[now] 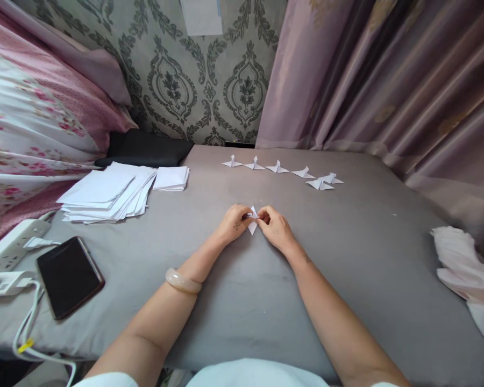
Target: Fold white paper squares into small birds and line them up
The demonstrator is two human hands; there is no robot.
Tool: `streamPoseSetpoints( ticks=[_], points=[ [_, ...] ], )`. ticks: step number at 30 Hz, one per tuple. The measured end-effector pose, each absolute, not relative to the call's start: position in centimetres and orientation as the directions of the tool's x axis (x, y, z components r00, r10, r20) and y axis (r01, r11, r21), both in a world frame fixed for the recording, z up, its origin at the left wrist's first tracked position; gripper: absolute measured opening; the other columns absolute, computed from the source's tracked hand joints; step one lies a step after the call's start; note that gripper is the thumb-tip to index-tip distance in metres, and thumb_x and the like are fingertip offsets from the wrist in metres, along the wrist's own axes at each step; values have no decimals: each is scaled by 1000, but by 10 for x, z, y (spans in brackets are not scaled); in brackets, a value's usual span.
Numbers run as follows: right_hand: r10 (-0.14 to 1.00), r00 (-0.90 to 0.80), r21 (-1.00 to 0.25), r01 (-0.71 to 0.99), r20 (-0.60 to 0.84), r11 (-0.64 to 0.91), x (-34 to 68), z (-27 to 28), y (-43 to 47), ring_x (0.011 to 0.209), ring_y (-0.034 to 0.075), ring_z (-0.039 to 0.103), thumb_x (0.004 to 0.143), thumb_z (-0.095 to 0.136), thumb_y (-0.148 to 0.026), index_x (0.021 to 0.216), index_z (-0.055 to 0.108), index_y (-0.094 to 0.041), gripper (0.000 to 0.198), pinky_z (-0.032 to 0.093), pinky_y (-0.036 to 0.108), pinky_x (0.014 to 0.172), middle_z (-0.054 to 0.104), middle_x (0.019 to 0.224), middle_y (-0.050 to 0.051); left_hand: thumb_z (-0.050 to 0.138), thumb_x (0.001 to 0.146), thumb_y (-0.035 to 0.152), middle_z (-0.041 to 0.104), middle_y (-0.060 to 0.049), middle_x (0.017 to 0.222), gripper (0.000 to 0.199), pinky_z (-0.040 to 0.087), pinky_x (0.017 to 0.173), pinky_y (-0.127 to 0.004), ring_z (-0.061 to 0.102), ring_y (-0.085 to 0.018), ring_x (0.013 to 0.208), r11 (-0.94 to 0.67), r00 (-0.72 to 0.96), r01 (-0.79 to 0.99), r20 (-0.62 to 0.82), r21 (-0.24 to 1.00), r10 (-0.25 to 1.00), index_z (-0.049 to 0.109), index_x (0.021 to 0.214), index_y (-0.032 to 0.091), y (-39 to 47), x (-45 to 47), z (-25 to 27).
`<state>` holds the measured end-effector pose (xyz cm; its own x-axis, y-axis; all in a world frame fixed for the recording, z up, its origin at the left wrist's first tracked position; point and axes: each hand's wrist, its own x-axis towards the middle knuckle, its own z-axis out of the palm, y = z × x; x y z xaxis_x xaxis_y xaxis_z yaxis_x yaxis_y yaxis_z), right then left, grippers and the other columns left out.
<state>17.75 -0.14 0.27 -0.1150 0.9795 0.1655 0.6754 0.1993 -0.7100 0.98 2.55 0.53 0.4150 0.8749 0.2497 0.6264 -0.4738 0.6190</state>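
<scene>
Head view, looking down on a table [367,242] covered in smooth grey cloth; clock directions run from the folded paper [252,228] at the centre. This small white piece, its sharp points toward 12 and 6 o'clock, sits between both hands. The left hand [234,224], at 9 o'clock, pinches it in its fingertips; the right hand [278,230], at 3 o'clock, pinches its other side. The step in hand looks like shaping folds; the next move seems to call for a light, even pinch, since thin paper creases easily.

From about 11 to 2 o'clock stand 6 crisp white paper shapes [277,168], bird-like, with flat pointed wings and a raised peak. At 10 o'clock is a small squared stack [170,178] of paper; nearer 9, a larger, loosely fanned pile [100,191]. A glossy black phone [69,277] lies between 8 and 9, by a white plastic power strip [12,250]. Crumpled pale cloth [462,258] lies past 3; a satiny mauve curtain [331,70] hangs at 1.
</scene>
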Motion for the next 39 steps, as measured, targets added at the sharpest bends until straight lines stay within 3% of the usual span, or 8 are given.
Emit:
streamPoseSetpoints(
  ticks=[10, 26, 33, 39],
  points=[
    [976, -93, -732, 649, 196, 209, 174, 8, -4, 75, 14, 59, 77, 55, -18, 80, 60, -22, 7, 45, 27, 75, 64, 86, 2, 62, 84, 20, 69, -4, 79, 12, 44, 73, -26, 61, -16, 76, -481, 413, 610, 266, 630, 871, 72, 88, 18, 28, 9, 0],
    [978, -43, -733, 656, 203, 181, 175, 8, -11, 78, 16, 65, 80, 52, -21, 86, 67, -22, 17, 47, 29, 77, 72, 84, 3, 65, 83, 22, 69, -5, 78, 10, 45, 70, -26, 60, -17, 73, -460, 393, 641, 252, 614, 884, 73, 88, 18, 27, 9, 4],
    [975, -65, -690, 696, 214, 198, 174, 8, -11, 73, 15, 61, 76, 51, -17, 83, 67, -20, 18, 47, 28, 74, 67, 87, 4, 62, 83, 19, 68, -4, 76, 11, 44, 70, -25, 59, -16, 72, -483, 406, 641, 270, 597, 873, 73, 85, 18, 27, 10, 5],
    [986, -3, -794, 592, 165, 135, 167, 14, -5, 73, 14, 59, 75, 54, -23, 80, 68, -19, 16, 46, 28, 76, 68, 87, 3, 60, 85, 17, 68, -4, 76, 12, 43, 70, -25, 59, -15, 73, -537, 454, 636, 295, 554, 841, 72, 84, 17, 29, 8, 2]
  ],
)
